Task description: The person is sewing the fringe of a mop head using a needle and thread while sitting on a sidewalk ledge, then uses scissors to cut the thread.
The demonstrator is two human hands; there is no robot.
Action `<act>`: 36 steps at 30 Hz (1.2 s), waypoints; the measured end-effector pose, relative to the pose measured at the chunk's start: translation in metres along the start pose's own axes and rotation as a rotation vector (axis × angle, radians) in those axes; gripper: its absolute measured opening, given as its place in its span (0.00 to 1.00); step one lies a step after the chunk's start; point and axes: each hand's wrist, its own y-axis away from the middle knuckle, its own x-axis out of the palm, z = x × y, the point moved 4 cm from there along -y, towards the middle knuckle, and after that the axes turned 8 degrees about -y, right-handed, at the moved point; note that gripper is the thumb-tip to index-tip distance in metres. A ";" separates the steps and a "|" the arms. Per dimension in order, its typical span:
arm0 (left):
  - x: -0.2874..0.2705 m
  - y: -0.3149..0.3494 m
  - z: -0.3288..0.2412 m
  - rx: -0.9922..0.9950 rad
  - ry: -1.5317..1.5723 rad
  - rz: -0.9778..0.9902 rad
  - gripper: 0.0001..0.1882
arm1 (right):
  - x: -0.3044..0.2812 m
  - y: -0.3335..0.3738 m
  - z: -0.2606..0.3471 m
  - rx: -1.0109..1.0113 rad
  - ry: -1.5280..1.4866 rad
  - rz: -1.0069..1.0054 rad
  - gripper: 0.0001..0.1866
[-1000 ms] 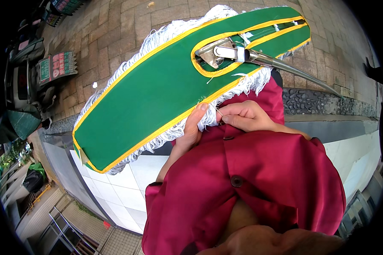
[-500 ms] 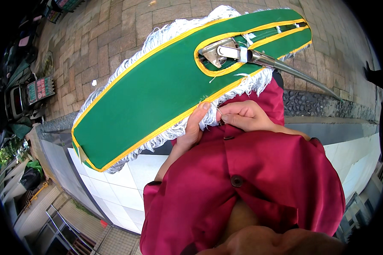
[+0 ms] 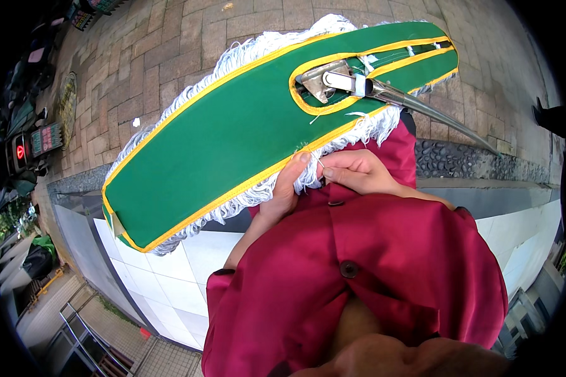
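Mop head (image 3: 214, 141) in left fingers (image 3: 294, 166)

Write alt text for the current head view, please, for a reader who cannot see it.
A person's left hand holds the near edge of a long green mop head with white fringe, while the right hand pinches what looks like thin thread. A metal handle extends rightward; brick paving lies beyond.
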 end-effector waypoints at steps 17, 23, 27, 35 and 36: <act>-0.001 0.002 0.002 0.093 0.077 0.062 0.17 | 0.006 -0.004 0.005 -0.318 0.668 -0.064 0.05; -0.024 0.005 0.012 0.012 0.066 0.083 0.16 | 0.004 -0.003 0.007 -0.350 0.797 -0.096 0.06; -0.015 -0.003 0.013 0.010 0.073 -0.022 0.18 | -0.005 0.003 0.018 -0.427 0.871 -0.116 0.08; 0.025 -0.002 0.026 -0.041 0.168 0.141 0.24 | -0.008 0.041 0.042 -0.563 0.775 -0.239 0.11; 0.024 -0.001 0.026 -0.044 0.176 0.109 0.24 | -0.007 0.042 0.040 -0.558 0.850 -0.225 0.10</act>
